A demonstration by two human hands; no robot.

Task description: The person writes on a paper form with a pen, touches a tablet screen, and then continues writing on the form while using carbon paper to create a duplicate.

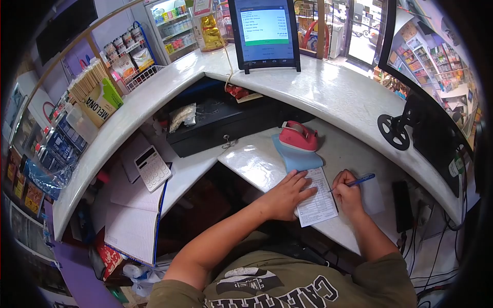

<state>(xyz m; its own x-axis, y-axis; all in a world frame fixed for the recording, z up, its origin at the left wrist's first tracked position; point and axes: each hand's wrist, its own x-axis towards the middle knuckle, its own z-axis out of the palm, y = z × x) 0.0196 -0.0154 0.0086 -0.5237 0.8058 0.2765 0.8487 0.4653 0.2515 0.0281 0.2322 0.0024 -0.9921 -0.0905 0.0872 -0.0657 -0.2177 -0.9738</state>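
My right hand (348, 194) grips a blue pen (362, 179) whose tip points at the printed form pad (319, 205) on the lower desk. My left hand (288, 196) lies flat on the pad's left side, its fingers stretched over the paper. The pad's blue cover sheet (298, 158) is folded back above it. At the top of that cover sits a red tape dispenser (298, 137). To the right, a whitish sheet (372, 195) lies partly behind my right hand. The handwriting is too small to read.
A white calculator (152, 168) rests on an open ruled notebook (132, 226) at left. Behind the desk is a black cash drawer (200, 133). The raised counter (339, 92) carries a lit tablet (265, 33). A monitor (431, 123) and cables (436, 256) are at right.
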